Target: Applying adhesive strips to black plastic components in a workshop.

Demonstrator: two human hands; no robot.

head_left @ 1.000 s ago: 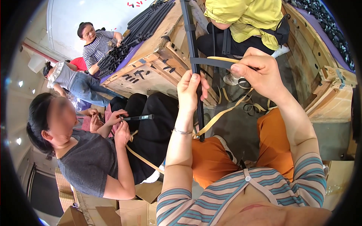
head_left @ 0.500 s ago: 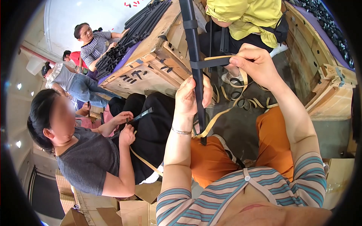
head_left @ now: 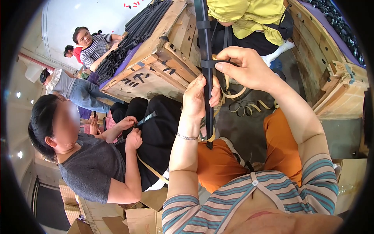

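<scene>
A long black bar (head_left: 209,124) stands nearly upright in front of me, its lower end by my orange-clad left knee. My left hand (head_left: 194,95) is wrapped round its middle. Just above that hand, a flat black strip (head_left: 206,64) crosses the bar. My right hand (head_left: 247,70) pinches the strip's free end between thumb and fingers, close to the bar's right side. Higher up, another dark band (head_left: 203,24) circles the bar. A yellowish backing ribbon (head_left: 235,94) hangs in loops below my right hand.
Curled strips (head_left: 249,108) lie on the floor ahead. Wooden crates (head_left: 156,70) stand at left and right, the left one piled with black bars (head_left: 146,25). A co-worker in grey (head_left: 97,163) sits close on my left; a person in yellow (head_left: 249,17) is ahead.
My right hand has moved left toward the bar, and the strip's free length has shortened and bent. The bar and my left hand have shifted slightly right.
</scene>
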